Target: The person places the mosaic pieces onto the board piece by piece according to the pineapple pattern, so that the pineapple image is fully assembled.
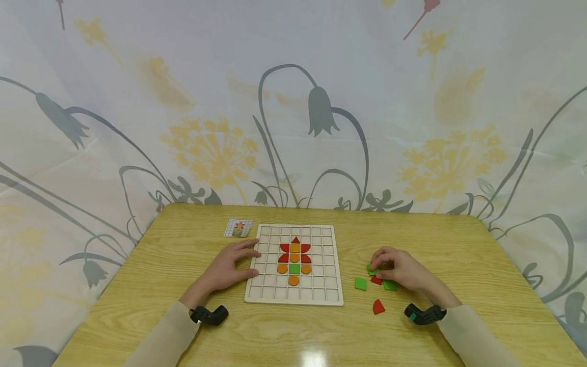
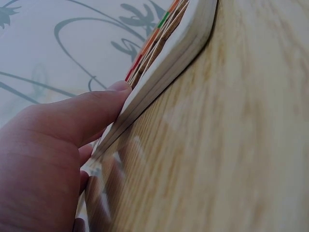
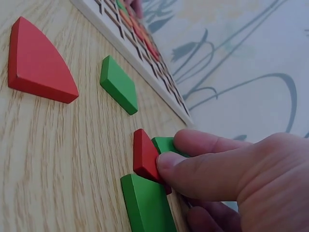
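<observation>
My left hand [image 1: 227, 266] rests along the left edge of a white grid board [image 1: 270, 295], its fingers spread and its thumb touching the rim. On the board lies a figure of red, orange and green tiles, with a green square [image 1: 294, 268] near its middle. To the right of the board, my right hand [image 1: 400, 267] is bent over loose tiles. Its thumb and index finger pinch a green square tile [image 3: 163, 144], while the thumb overlaps a red quarter-circle tile [image 3: 145, 154]. Another green tile [image 3: 147, 205] lies partly under this hand.
A separate green square [image 1: 360, 284] and a red quarter-circle [image 1: 378, 307] lie between board and right hand. A small pattern card [image 1: 238, 228] sits beyond the left hand. Behind the wooden table [image 1: 192, 219] hangs a flower-printed cloth [image 1: 390, 61].
</observation>
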The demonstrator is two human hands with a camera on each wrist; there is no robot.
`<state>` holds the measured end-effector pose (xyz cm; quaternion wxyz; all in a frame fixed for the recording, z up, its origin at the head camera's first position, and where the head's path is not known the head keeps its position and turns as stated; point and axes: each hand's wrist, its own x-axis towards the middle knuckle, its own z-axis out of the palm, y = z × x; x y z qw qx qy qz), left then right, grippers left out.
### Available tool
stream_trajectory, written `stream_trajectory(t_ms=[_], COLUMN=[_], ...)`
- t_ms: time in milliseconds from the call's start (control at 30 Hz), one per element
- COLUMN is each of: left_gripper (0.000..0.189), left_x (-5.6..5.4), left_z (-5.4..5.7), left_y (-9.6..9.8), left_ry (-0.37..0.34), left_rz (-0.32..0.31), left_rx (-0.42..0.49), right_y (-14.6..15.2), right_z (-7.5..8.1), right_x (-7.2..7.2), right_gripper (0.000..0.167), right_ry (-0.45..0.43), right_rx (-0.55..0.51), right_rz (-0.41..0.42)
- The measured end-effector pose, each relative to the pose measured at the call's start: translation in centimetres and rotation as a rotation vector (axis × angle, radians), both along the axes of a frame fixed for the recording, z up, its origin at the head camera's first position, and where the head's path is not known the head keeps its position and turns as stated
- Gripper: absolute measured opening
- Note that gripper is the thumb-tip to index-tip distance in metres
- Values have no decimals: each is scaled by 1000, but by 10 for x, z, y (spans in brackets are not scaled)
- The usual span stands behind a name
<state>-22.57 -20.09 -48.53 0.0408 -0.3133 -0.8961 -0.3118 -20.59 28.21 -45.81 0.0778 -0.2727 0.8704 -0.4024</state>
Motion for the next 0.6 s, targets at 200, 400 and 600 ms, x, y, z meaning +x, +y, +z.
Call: stream_trajectory(t_ms=[200, 400, 600], left_gripper=[40, 40, 40], left_x=[0, 0, 0], left_z=[0, -1, -2], left_y=[0, 0, 0], left_ry=[4, 5, 10], left_rz=[-3, -2, -5], left_rx=[-1, 2, 7], right_y=[-1, 0, -5], right_z=[2, 0, -4], right_x=[2, 2, 4], right_gripper=[12, 12, 13], right_ry=[15, 59, 107], right_rx=[10, 19, 18], right_rz=[-29, -64, -127])
